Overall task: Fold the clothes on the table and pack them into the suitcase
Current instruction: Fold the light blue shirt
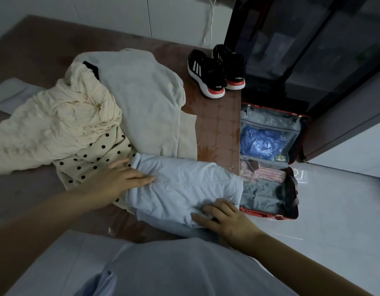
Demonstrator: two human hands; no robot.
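A folded pale blue garment [184, 189] lies at the near right edge of the brown table [219, 124]. My left hand [120, 178] rests flat on its left end with straight fingers. My right hand [223, 216] presses on its near right corner, fingers spread and slightly bent. Behind it lie a cream polka-dot garment [95, 159], a crumpled cream garment [56, 124] and a pale white garment [146, 99]. A red suitcase [268, 214] lies open on the floor right of the table, with a striped pinkish garment [268, 174] and a blue plastic-wrapped item [261, 142] inside.
A pair of black sneakers [214, 71] with white stripes stands at the table's far right. A dark glass cabinet [313, 50] rises behind the suitcase. A white cord [210, 22] hangs on the wall. Light floor tiles [334, 210] spread to the right.
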